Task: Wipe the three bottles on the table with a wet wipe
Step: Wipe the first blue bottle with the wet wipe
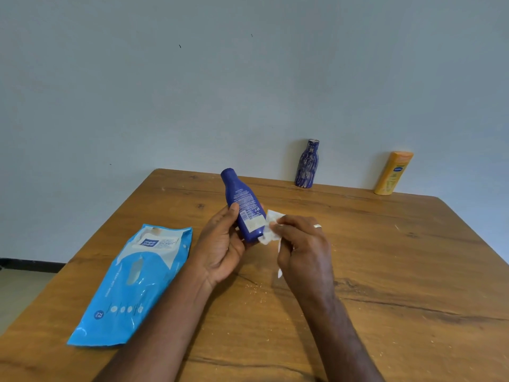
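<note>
Wall (192, 92): we see a plain pale blue surface filling the upper half of the frame.
Table (385, 271): wooden, it spans the lower half of the frame, with pale crumbs scattered on it below the hands.
Wipes pack (132, 285): we find a light blue packet lying flat at lower left.
Left hand (220, 244): just below the frame's centre, palm up; we see its thumb and fingers curled round the lower body of the dark blue bottle.
Right hand (303, 249): just right of it, fingers bent and pinching the wet wipe; a ring (317, 226) sits on one finger.
Dark blue bottle (243, 205): held above the table at centre, tilted, cap toward the upper left, printed label facing us.
Patterned blue bottle (307, 164): upright at the table's far edge, right of centre.
Yellow bottle (392, 173): upright at the far edge, further right, well apart from the patterned one.
Wet wipe (271, 227): white, crumpled, we see it touching the held bottle's lower right side.
</note>
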Available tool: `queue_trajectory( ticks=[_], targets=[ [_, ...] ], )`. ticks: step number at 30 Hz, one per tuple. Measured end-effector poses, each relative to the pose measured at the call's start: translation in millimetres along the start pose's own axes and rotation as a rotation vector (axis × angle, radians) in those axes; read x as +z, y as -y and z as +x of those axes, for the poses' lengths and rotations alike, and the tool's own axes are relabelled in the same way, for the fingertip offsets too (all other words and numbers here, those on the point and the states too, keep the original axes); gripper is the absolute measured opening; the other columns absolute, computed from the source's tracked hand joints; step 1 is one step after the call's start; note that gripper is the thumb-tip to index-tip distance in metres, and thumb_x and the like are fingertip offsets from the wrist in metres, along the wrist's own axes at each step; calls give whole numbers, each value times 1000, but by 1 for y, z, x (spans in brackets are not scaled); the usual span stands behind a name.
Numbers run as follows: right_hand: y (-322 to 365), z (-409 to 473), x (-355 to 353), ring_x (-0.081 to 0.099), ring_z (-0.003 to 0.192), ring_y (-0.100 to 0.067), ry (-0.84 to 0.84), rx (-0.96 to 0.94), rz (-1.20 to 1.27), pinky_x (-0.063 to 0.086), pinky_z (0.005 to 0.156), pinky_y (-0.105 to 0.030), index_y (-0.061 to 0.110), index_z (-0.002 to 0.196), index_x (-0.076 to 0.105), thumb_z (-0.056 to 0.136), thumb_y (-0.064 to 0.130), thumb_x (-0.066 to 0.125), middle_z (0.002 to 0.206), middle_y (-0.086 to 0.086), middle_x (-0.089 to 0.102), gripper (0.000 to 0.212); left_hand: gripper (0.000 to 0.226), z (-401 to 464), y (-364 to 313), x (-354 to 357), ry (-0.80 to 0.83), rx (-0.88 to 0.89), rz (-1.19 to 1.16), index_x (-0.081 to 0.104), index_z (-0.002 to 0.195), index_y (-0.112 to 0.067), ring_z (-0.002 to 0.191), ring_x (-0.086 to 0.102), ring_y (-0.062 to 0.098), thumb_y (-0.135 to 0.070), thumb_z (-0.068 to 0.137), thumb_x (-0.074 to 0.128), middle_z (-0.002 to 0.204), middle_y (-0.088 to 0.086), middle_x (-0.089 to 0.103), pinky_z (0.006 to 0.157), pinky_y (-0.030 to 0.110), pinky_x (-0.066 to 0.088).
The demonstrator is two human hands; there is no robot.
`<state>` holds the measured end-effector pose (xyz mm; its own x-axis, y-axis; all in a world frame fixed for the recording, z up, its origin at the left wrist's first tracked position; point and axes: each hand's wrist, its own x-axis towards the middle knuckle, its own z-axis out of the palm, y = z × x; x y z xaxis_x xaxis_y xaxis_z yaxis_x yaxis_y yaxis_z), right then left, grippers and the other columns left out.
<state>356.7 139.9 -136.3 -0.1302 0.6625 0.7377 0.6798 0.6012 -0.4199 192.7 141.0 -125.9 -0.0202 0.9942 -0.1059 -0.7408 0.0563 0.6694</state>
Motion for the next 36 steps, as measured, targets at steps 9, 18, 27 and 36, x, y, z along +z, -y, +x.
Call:
queue_trajectory(
  ticks=[9, 18, 27, 36],
  targets=[
    [-8, 22, 20, 71, 85, -22, -27, 178, 84, 55, 79, -29, 10, 89, 82, 72, -10, 67, 94, -2, 77, 30, 34, 39, -14, 0, -198, 188, 450, 58, 128, -14, 109, 71, 30, -6, 96, 65, 123, 13, 70, 83, 55, 61],
    [-20, 76, 68, 67, 94, -12, 169, 242, 22, 49, 80, -19, 13, 103, 79, 88, 0, 65, 105, -1, 76, 24, 69, 101, -52, -16, -166, 223, 572, 51, 134, -18, 109, 70, 34, -15, 75, 86, 121, 12, 70, 86, 58, 60],
    [-32, 105, 99, 66, 109, -11, 186, 418, 100, 54, 96, -26, 15, 121, 73, 95, 7, 62, 122, 0, 73, 29, 70, 165, -75, -45, -518, 509, 1366, 54, 121, -20, 95, 65, 19, -49, 67, 90, 111, 1, 69, 82, 35, 57],
    [-37, 122, 98, 63, 103, -7, 148, 702, 481, 53, 92, -24, 12, 129, 66, 92, 3, 68, 121, 1, 70, 38, 76, 201, -92, -54, -578, 524, 1477, 53, 124, -12, 105, 66, 29, -49, 68, 89, 124, 10, 68, 85, 40, 55]
  ],
)
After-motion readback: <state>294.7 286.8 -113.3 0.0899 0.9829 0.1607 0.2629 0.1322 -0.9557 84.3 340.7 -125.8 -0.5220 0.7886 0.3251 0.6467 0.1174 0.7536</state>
